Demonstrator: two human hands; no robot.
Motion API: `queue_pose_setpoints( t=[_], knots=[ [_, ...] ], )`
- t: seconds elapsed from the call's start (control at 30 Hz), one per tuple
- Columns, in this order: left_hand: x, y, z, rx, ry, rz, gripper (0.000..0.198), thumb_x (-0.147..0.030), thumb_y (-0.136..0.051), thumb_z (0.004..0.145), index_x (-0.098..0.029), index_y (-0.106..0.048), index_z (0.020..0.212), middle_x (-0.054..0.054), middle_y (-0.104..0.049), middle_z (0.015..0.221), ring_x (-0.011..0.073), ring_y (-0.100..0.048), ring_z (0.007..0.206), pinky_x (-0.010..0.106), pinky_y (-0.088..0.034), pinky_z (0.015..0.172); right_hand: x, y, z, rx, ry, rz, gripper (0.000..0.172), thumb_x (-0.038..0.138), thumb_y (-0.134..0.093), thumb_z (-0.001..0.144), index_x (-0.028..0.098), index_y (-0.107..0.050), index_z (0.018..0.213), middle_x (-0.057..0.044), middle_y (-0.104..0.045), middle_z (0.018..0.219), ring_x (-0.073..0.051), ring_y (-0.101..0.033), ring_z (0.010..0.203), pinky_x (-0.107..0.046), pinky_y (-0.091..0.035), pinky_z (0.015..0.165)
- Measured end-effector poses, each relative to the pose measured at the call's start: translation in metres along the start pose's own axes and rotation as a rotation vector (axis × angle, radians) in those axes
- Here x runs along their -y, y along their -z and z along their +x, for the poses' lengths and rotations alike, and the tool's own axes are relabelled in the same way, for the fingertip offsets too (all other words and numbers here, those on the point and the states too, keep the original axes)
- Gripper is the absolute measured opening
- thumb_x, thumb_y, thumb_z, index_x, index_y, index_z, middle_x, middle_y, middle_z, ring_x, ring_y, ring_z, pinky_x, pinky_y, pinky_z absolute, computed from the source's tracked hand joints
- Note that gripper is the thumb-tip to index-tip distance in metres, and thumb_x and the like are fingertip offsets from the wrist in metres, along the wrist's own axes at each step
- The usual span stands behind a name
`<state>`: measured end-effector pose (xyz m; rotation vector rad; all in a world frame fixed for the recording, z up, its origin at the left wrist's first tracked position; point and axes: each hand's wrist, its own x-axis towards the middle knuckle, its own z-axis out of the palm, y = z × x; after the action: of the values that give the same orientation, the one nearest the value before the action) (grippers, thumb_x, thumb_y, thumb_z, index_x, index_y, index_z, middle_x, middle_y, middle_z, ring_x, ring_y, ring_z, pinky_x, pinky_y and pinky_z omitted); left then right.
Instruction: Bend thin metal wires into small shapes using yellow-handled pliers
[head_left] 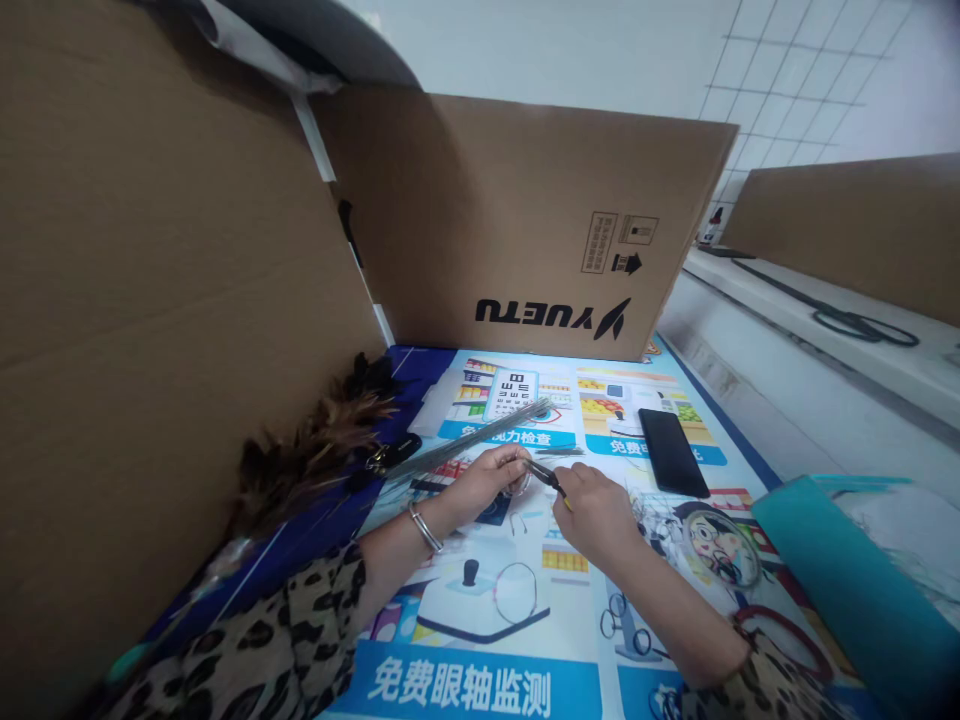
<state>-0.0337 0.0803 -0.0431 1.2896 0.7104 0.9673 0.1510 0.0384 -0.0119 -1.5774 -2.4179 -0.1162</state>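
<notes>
My left hand [491, 482] is pinched closed at the middle of the table, with a thin, pale wire loop [519, 487] at its fingertips; the fine detail there is blurred. My right hand [596, 508] is wrapped round a pair of pliers [547, 474] with dark jaws and a bit of yellow on the handle. The plier jaws meet the left fingertips, and what lies between them is too small to tell. Just beyond my left hand lies a long bundle of thin grey wires [480, 434]. A few short wires [561, 452] rest behind the pliers.
A black phone [673, 452] lies to the right. A thin hoop [515, 593] lies nearer me on the printed mat. Brown feathers [319, 440] line the left side. Cardboard panels [525, 220] stand behind and left. A teal box [847, 580] is at right; scissors [862, 325] lie on the ledge.
</notes>
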Motion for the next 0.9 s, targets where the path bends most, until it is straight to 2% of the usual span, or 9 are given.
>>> queue_pose_setpoints(
  t=[0.3, 0.9],
  knots=[
    [0.0002, -0.0002, -0.0001, 0.023, -0.010, -0.005, 0.019, -0.033, -0.052, 0.082, -0.014, -0.049, 0.080, -0.003, -0.042, 0.062, 0.0071, -0.038, 0.055, 0.020, -0.029, 0.053, -0.0013, -0.0007, 0.0018, 0.001, -0.007, -0.028, 0.015, 0.021, -0.044, 0.078, 0.021, -0.054, 0.090, -0.002, -0.057, 0.084, -0.016, -0.052, 0.077, -0.026, -0.029, 0.059],
    [0.0035, -0.0063, -0.0030, -0.060, -0.050, 0.046, 0.017, -0.033, -0.049, 0.083, -0.015, -0.049, 0.082, -0.003, -0.042, 0.062, 0.0079, -0.038, 0.057, 0.021, -0.030, 0.054, 0.0003, 0.0014, 0.0021, 0.023, -0.016, 0.000, 0.016, 0.023, -0.044, 0.079, 0.022, -0.054, 0.091, -0.001, -0.059, 0.083, -0.015, -0.055, 0.074, -0.026, -0.027, 0.055]
  ],
)
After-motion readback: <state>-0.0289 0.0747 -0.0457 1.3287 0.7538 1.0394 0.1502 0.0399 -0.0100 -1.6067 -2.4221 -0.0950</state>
